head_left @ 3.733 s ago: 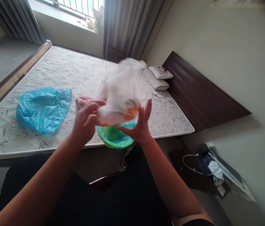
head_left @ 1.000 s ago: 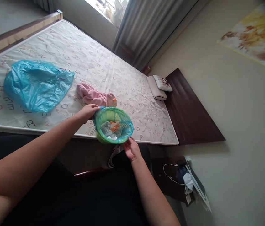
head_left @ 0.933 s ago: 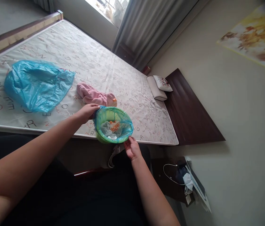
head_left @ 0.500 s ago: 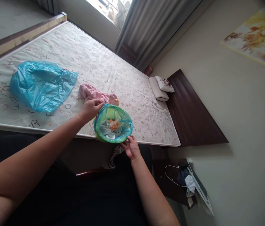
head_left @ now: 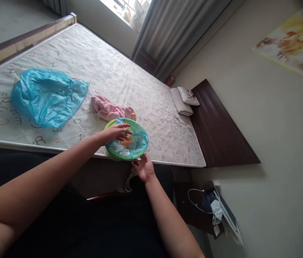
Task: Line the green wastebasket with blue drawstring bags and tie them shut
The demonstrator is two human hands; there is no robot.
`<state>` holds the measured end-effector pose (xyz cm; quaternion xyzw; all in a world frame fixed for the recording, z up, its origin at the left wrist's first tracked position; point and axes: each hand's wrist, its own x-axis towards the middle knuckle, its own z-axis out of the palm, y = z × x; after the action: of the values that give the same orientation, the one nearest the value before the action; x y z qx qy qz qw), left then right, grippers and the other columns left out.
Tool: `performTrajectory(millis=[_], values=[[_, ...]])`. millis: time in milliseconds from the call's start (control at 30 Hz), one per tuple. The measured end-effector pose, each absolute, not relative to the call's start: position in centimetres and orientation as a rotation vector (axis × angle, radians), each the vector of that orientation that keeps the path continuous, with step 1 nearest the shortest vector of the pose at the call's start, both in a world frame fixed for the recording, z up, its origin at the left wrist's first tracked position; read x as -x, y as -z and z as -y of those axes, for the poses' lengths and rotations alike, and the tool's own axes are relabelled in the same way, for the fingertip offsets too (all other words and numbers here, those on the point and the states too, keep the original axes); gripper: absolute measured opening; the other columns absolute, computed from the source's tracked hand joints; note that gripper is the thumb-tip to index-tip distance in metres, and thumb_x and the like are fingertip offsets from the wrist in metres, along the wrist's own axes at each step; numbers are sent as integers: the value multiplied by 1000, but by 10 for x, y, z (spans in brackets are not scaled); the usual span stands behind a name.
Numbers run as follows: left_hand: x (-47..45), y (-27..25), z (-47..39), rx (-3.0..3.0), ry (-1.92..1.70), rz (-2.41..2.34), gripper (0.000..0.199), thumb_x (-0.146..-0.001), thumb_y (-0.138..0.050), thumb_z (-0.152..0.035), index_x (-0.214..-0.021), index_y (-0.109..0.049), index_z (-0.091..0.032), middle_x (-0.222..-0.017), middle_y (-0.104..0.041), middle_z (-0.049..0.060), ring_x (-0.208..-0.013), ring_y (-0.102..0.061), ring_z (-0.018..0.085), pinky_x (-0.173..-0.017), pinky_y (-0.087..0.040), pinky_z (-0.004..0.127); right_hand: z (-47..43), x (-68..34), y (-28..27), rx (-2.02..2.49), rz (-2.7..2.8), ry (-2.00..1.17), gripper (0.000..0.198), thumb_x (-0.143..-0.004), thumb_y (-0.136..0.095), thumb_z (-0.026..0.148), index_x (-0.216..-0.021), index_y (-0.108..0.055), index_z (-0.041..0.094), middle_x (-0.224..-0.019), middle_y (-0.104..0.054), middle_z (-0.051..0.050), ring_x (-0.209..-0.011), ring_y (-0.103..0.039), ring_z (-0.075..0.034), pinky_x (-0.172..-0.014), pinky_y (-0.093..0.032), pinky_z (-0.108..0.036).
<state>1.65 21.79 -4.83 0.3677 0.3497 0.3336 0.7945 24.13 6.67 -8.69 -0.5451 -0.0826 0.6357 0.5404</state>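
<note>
A green mesh waste bin [head_left: 113, 156] is tilted toward me at the near edge of the mattress, lined with a blue plastic bag [head_left: 142, 142]. Crumpled white tissues [head_left: 123, 150] and orange scraps [head_left: 127, 140] lie inside it. Over the bin's left side reaches my left hand [head_left: 116, 132], its fingers stretched out and apart, by the liner's red drawstring. My right hand [head_left: 145, 170] grips the bin's near right rim, thumb up at the edge and fingers partly hidden beneath. Just beyond the bin lies a pink cloth [head_left: 110, 108].
On the letter-printed mattress [head_left: 124, 68] a second blue plastic bag [head_left: 47, 98] lies at left. Pillows [head_left: 182, 102] rest by the dark headboard [head_left: 221, 132]. A nightstand [head_left: 187, 208] with a white cable and cloths stands at lower right.
My left hand has let go of the liner at the rim and moved right, over the bin's opening. The bin and my right hand have shifted slightly left.
</note>
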Motion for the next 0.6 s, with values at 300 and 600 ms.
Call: performTrajectory(millis=[300, 600], values=[[-13, 46, -218, -943, -673, -705, 42, -67, -75, -18, -108, -84, -18, -118, -82, 14, -95, -79, 26, -79, -62, 33, -72, -254, 105, 1424, 381, -1406, 18, -88, -71, 32, -105, -77, 27, -116, -78, 0, -99, -68, -17, -75, -57, -26], [14, 28, -228, -1064, -670, -683, 58, -71, -81, -20, -130, -81, -21, -110, -83, 14, -103, -79, 30, -85, -62, 36, -94, -288, 71, 1197, 316, -1269, 21, -91, -63, 17, -106, -75, 26, -116, -80, -1, -106, -74, -16, -94, -61, -35]])
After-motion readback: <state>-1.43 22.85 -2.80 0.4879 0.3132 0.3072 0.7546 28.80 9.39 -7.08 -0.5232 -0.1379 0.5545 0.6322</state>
